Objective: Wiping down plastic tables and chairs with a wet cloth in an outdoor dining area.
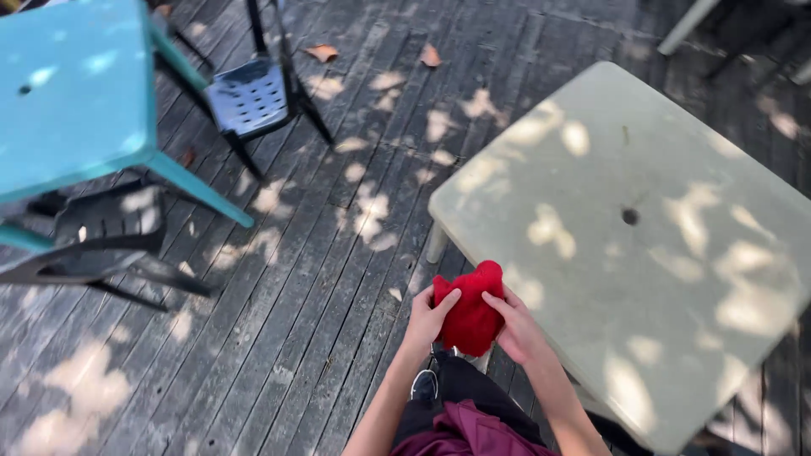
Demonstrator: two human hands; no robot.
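Red cloth [470,314], bunched into a soft lump, sits between your two hands just in front of your body. Your left hand [429,318] is closed on its left side, fingers [445,302] curled over the top edge. Your right hand [517,328] is clamped on the right side, with its fingers pressed flat against the fabric. Both hands touch the cloth, and it hangs in the air above the deck, not resting on anything.

Below your hands you can see your dark trousers [460,390], a maroon garment [473,432] at the bottom edge, and one dark shoe [424,384] on the boards.

Just to your right, the near corner of a pale square table [642,253] comes close to the cloth without touching it. Its top is dappled with sunlight and has a small hole [630,216] in the middle. One pale leg [436,242] shows at the left corner.

Grey wooden deck [321,279] runs under everything, with a few dry leaves [322,52] lying near the top. Well away to your left stands a teal table [76,93], with a black chair [101,241] beneath it and a dark perforated chair [250,97] beside it.
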